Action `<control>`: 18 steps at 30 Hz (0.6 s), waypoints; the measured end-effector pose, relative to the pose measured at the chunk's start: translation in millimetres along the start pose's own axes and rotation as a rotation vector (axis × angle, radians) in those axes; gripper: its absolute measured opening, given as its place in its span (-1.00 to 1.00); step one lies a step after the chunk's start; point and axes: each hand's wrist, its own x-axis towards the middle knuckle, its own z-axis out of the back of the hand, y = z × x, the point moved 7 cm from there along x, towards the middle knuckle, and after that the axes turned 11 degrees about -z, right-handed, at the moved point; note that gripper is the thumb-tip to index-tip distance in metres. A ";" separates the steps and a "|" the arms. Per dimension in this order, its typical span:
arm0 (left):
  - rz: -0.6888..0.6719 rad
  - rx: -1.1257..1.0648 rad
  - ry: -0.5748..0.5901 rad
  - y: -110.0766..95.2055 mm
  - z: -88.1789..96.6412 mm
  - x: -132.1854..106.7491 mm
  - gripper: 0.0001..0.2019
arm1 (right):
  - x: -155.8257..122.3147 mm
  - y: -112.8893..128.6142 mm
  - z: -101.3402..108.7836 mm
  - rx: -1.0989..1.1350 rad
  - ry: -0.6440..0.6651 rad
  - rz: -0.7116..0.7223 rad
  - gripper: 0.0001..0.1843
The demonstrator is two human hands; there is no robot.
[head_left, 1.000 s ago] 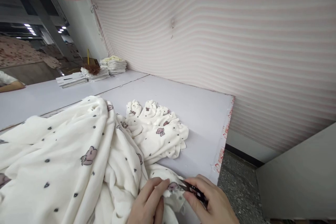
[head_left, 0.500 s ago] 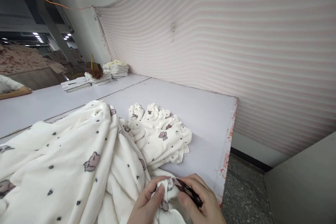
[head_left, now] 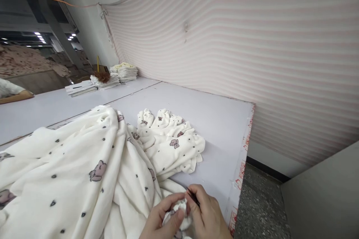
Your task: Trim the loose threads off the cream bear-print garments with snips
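Both hands work a bunched bit of white cloth at the table's near edge.

I see my left hand (head_left: 162, 218) pinching a small wad of the blanket (head_left: 84, 171) between thumb and fingers, the wad sitting right between the two hands. My right hand (head_left: 206, 214) touches it from the right, fingers pressed together around small dark snips (head_left: 193, 196) whose tip points at the wad. A folded pile of the same cloth (head_left: 171, 142) lies farther back on the table (head_left: 218, 127).
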 end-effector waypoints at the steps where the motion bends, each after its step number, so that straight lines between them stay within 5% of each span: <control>1: 0.000 0.036 -0.003 -0.8 0.2 -0.5 -0.56 | 0.8 0.5 0.3 0.022 0.008 -0.034 -0.85; 6: 0.032 -0.002 -0.126 4.6 7.6 0.2 -0.54 | 2.3 8.9 15.7 0.255 0.000 -0.144 -0.85; 10: 0.009 -0.089 -0.227 8.3 12.4 -0.3 -0.54 | -3.6 4.8 18.1 0.225 0.060 -0.166 -0.82; 18: -0.105 0.034 -0.112 -4.6 1.6 -1.3 -0.62 | 1.3 1.8 2.4 0.230 0.210 -0.200 -0.81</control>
